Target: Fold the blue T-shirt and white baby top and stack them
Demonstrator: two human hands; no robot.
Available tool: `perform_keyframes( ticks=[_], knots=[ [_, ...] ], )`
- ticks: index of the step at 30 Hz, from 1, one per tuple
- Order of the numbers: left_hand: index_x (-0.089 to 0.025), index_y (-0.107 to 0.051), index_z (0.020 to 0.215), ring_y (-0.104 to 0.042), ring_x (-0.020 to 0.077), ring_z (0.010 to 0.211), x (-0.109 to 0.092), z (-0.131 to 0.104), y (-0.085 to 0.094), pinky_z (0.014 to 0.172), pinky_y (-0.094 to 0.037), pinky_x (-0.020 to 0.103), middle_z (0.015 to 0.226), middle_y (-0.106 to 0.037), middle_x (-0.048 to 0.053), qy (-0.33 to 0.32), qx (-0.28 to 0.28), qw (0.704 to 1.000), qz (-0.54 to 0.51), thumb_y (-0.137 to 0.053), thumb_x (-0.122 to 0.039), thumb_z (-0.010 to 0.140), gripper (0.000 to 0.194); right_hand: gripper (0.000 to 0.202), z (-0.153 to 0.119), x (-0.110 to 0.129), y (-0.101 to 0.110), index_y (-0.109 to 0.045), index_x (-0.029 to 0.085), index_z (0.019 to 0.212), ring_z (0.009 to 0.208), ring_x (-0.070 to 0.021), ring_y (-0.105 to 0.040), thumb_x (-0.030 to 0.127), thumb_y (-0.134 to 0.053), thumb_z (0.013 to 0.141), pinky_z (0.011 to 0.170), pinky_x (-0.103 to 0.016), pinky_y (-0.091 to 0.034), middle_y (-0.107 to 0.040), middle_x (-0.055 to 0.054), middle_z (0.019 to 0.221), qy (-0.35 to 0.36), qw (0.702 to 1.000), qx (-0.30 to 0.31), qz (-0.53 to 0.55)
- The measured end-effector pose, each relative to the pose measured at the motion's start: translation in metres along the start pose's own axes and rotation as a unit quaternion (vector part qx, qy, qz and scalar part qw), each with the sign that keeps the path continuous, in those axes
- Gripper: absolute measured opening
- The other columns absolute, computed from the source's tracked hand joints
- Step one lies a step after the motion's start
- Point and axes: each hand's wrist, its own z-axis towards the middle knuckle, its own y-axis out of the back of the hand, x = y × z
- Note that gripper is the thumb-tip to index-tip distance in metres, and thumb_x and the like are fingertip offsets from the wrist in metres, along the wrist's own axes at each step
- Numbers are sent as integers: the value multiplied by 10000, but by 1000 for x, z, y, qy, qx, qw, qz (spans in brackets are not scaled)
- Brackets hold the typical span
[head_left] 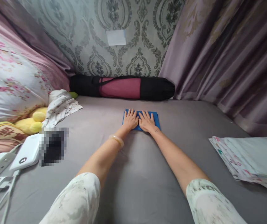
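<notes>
Pressing the folded blue cloth (pixel 141 119) flat mid-frame on the bed (pixel 133 174), left hand (pixel 130 119) and right hand (pixel 147 121) lie side by side, fingers spread.

The middle of the blue cloth (pixel 153 117) is covered by the left hand (pixel 130 119) and the right hand (pixel 146 122). A dark object (pixel 53 146) beside the white power bank (pixel 27 152) is pixelated. The folded fabric (pixel 252 160) is cut off by the right edge.
</notes>
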Motion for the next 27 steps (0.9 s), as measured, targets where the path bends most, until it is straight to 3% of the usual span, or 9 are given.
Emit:
perform_keyframes(
  ticks=[3,7,13,19,23,27],
  knots=[
    [-150,-337,1493,-189,288,1466,3,3,-6,1182,-144,505,1578,-272,103,8,43,999,-6,-209,-399,969,595,559,2,-2,-4,-330,174,1502,1459,-270,-183,327,-264,968,1165,-561,-100,-256,-74,1584,2,999,35,8],
    [-156,-329,1496,-200,304,1461,3,4,-4,1175,-152,518,1581,-260,112,2,59,998,-1,-219,-403,969,593,563,4,-2,-1,-316,186,1508,1460,-267,-177,327,-263,965,1167,-557,-99,-243,-63,1590,-2,999,50,13],
    [-137,-373,1469,-190,299,1463,11,6,0,1180,-129,496,1568,-286,139,21,-23,1000,5,-212,-448,974,606,556,5,-13,5,-346,140,1487,1462,-270,-162,336,-248,975,1164,-555,-81,-256,-104,1581,-44,999,-3,8],
    [-151,-334,1491,-213,308,1456,16,7,-8,1173,-149,509,1571,-274,148,32,28,999,-9,-222,-492,963,638,562,4,-20,-5,-361,114,1474,1448,-276,-202,338,-259,968,1161,-543,-117,-294,-116,1565,-61,998,-16,3],
    [-162,-327,1493,-204,301,1460,16,8,-3,1175,-153,502,1578,-259,136,37,46,998,-21,-229,-498,959,638,554,4,-22,-4,-365,133,1473,1454,-262,-193,337,-250,971,1170,-523,-102,-294,-106,1567,-59,998,-7,18],
    [-133,-299,1502,-161,291,1474,24,4,2,1183,-135,493,1590,-220,138,91,3,995,-39,-186,-500,961,663,589,-1,-33,1,-315,95,1492,1468,-271,-139,366,-189,984,1172,-502,-115,-213,-137,1591,-109,993,-22,48]
  ],
)
